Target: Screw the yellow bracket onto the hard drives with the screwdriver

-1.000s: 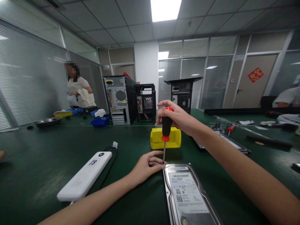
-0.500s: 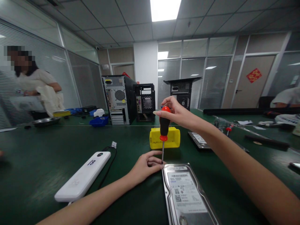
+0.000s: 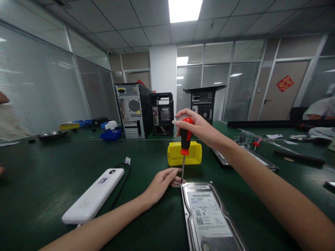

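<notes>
My right hand (image 3: 195, 125) is closed round the top of a screwdriver (image 3: 186, 139) with a red and black handle. The screwdriver stands nearly upright, its shaft slightly tilted and its tip at the far left corner of a hard drive (image 3: 209, 212). That silver drive lies label up on the table, cut off by the bottom of the view. Beside the tip, my left hand (image 3: 163, 183) rests with its fingers stretched out and apart around the shaft's lower end. Whether a screw sits under the tip is too small to tell.
A yellow bin (image 3: 195, 157) stands just behind the screwdriver. To the left lies a white power bank (image 3: 94, 197) with a black cable. Computer cases (image 3: 133, 111) stand at the back. Another hard drive (image 3: 221, 157) is partly behind my right forearm. A person's clothing (image 3: 10, 120) shows at far left.
My left thumb has lifted from the drive's corner towards the shaft. My right fingers have shifted on the handle, which leans slightly more to the right. The person at left has moved mostly out of view.
</notes>
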`<state>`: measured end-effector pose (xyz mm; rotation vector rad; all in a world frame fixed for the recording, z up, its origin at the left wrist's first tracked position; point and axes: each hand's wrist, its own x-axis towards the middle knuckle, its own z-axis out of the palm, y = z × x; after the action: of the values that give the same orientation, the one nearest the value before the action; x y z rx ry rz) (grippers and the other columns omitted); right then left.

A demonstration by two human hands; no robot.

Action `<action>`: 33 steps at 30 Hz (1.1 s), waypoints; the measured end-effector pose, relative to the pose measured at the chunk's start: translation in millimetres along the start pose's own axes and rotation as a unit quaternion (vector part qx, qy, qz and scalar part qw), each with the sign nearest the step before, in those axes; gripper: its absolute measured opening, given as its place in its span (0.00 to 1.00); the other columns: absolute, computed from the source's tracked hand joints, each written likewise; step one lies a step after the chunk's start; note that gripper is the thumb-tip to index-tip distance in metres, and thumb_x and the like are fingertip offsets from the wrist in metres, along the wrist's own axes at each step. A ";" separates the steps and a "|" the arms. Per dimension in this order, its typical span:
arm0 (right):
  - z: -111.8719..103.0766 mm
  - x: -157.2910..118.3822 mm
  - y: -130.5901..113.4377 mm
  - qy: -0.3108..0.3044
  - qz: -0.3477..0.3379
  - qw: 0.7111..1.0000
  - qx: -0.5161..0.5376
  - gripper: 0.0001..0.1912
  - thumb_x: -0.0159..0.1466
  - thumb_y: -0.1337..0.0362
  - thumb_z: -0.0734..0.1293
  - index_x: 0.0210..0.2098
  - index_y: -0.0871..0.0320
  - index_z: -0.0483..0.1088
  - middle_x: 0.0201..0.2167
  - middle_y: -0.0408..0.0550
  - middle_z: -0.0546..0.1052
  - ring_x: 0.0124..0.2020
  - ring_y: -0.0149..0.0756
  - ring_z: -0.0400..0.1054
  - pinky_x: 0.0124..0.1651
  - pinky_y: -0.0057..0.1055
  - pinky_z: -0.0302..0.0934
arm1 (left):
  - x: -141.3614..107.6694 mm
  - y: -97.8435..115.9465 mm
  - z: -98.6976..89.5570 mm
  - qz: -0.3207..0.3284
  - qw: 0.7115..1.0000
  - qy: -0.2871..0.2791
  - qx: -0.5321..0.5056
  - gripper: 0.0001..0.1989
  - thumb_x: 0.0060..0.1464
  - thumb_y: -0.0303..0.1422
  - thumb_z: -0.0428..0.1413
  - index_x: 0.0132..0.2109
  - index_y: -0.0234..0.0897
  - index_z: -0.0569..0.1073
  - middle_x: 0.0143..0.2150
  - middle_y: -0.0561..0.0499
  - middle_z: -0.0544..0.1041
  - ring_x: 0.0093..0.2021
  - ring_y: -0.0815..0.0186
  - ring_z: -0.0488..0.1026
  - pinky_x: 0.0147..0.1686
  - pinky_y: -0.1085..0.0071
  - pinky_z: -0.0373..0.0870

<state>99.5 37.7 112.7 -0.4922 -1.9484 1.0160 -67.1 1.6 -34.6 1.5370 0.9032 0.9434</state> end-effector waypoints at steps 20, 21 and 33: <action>-1.2 2.1 4.2 0.074 -0.036 0.978 -0.192 0.12 0.57 0.64 0.60 0.41 0.57 0.58 0.33 0.42 0.63 0.30 0.29 0.58 0.35 0.30 0.54 | 0.4 -1.0 -1.3 0.003 1.000 -0.004 0.009 0.23 0.59 0.43 0.46 0.53 0.30 0.67 0.42 0.41 0.78 0.42 0.61 0.74 0.43 0.67 0.66; -1.6 1.7 2.6 0.070 -0.022 0.981 -0.182 0.12 0.57 0.64 0.60 0.41 0.57 0.58 0.33 0.43 0.63 0.32 0.30 0.58 0.36 0.30 0.54 | 0.6 -1.6 -1.5 0.004 1.000 -0.005 0.008 0.23 0.59 0.43 0.47 0.53 0.30 0.67 0.42 0.42 0.78 0.42 0.62 0.74 0.43 0.67 0.66; -5.9 -6.4 -14.3 -0.044 0.143 0.987 0.066 0.12 0.52 0.64 0.70 0.33 0.60 0.63 0.29 0.42 0.70 0.31 0.27 0.66 0.38 0.27 0.61 | 3.2 -7.9 -3.6 0.012 0.999 -0.022 -0.020 0.22 0.57 0.41 0.50 0.52 0.29 0.67 0.42 0.41 0.77 0.41 0.62 0.74 0.42 0.68 0.66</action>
<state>108.6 27.8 122.7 -0.6745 -1.9065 1.3592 -69.6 7.1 -41.7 1.5322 0.8305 0.9359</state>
